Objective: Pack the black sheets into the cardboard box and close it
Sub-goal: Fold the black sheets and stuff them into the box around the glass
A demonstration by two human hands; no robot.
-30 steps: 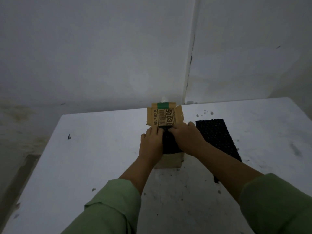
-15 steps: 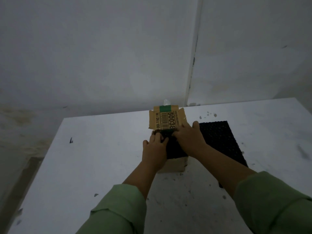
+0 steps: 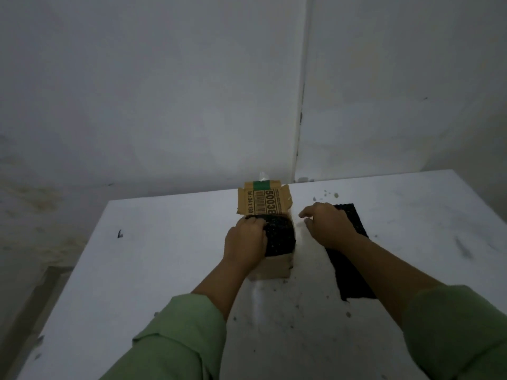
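Note:
A small cardboard box (image 3: 274,268) stands at the middle of the white table, its printed lid flap (image 3: 263,200) raised at the far side. A folded black sheet (image 3: 281,237) bulges out of the box's top. My left hand (image 3: 245,241) presses on the sheet's left part, fingers curled over its far edge. My right hand (image 3: 327,226) hovers just right of the box with fingers spread, holding nothing, above a flat black sheet (image 3: 349,267) that lies on the table and runs toward me under my forearm.
The white table (image 3: 164,270) carries dark specks and crumbs around the box. Its left edge drops to a stained floor. Pale walls meet in a corner close behind the box. A small dark mark (image 3: 120,233) lies at the left.
My right hand has lifted off the sheet in the box and moved right, over the flat sheet. My left hand stays pressing on the sheet in the box.

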